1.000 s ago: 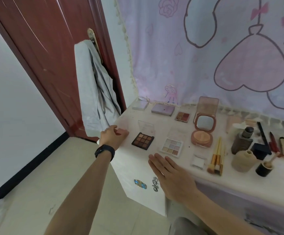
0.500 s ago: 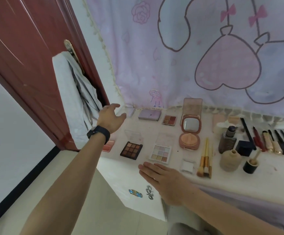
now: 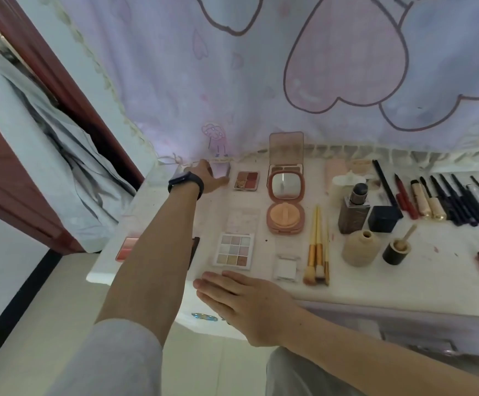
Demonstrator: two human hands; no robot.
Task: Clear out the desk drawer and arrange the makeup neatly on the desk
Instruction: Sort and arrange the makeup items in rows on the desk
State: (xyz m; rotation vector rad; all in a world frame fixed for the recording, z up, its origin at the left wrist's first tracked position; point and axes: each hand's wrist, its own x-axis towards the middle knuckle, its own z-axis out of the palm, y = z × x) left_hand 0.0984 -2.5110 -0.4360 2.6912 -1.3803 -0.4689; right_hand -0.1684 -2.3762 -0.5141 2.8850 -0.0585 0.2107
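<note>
Moved since the earlier frame: left hand point(image 3: 204, 178), from beside the hanging grey cloth point(image 3: 46, 167) onward to the desk's back-left corner. Fingers there laid over the lilac palette point(image 3: 222, 175), thumb along its near edge; firm hold or mere touch, cannot tell. Black wristband point(image 3: 186, 182) behind it, forearm stretched over a dark palette point(image 3: 194, 248), mostly hidden. Right hand point(image 3: 249, 304) unmoved: fingers point(image 3: 215, 284) straight and together, palm down on the desk point(image 3: 404, 292) front edge, holding nothing. Just beyond those fingertips, pale nine-pan palette point(image 3: 234, 250). Right of the lilac palette, red four-pan palette point(image 3: 246, 180), then open powder compact point(image 3: 285, 204), mirror up. Further right: gold-handled brushes point(image 3: 318, 252), bottles, a row of pencils point(image 3: 455, 204). Pink blush point(image 3: 126, 248) at the left edge.
</note>
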